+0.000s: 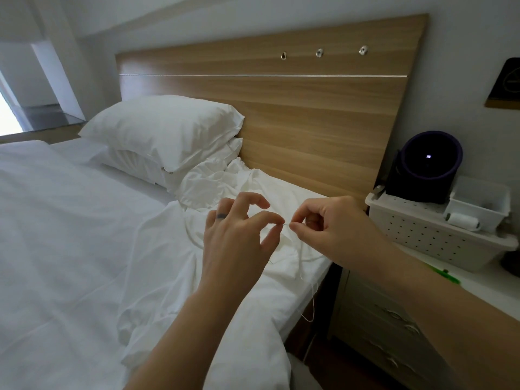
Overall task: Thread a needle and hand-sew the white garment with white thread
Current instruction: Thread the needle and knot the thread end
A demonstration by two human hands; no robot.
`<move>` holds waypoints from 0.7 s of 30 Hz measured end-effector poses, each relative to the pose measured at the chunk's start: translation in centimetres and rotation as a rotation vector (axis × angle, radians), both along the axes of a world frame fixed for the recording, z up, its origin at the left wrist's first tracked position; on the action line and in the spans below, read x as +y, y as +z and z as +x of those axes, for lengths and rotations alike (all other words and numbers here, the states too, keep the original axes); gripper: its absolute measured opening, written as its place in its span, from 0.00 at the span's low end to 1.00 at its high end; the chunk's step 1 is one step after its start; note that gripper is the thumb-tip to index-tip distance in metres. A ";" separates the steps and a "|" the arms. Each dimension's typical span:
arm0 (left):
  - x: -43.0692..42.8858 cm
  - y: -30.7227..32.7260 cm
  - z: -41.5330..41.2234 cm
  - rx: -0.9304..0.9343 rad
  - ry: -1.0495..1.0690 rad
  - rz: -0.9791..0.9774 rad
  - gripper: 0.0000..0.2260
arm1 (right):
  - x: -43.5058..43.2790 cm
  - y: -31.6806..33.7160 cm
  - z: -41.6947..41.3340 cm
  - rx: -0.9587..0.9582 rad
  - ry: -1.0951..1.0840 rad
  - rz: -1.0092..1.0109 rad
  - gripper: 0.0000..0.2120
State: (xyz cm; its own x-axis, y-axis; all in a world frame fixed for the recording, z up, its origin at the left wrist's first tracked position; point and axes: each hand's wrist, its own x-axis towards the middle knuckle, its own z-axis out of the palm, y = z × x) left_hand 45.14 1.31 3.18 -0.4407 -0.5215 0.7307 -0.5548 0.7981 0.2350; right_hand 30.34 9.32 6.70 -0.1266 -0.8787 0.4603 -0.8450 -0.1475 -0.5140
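The white garment (253,187) lies crumpled on the bed near the headboard. Just above it, my left hand (236,232) and my right hand (323,223) meet fingertip to fingertip. My right thumb and forefinger pinch a thin needle (287,224) that points left. My left thumb and forefinger pinch the end of the white thread right at the needle's tip. More white thread (311,302) hangs in a loop below my hands and over the bed's edge. A spool of white thread (463,220) lies in the basket on the right.
Two white pillows (166,130) are stacked against the wooden headboard (309,108). On the nightstand (478,282) to the right stand a white perforated basket (439,240), a dark round device (430,161) and something green (447,274). White bedding (70,235) fills the left.
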 end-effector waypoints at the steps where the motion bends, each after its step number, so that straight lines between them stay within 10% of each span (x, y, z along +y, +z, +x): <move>1: 0.0 -0.1 0.0 -0.003 -0.001 0.001 0.03 | 0.0 0.0 0.0 0.000 0.001 0.000 0.03; 16: 0.3 -0.8 -0.6 0.144 0.041 0.034 0.04 | 0.0 -0.2 -0.2 0.026 0.043 0.015 0.03; 21: 0.7 0.2 -0.1 0.253 -0.119 0.433 0.06 | -0.2 -0.1 -0.5 -0.036 0.053 0.044 0.03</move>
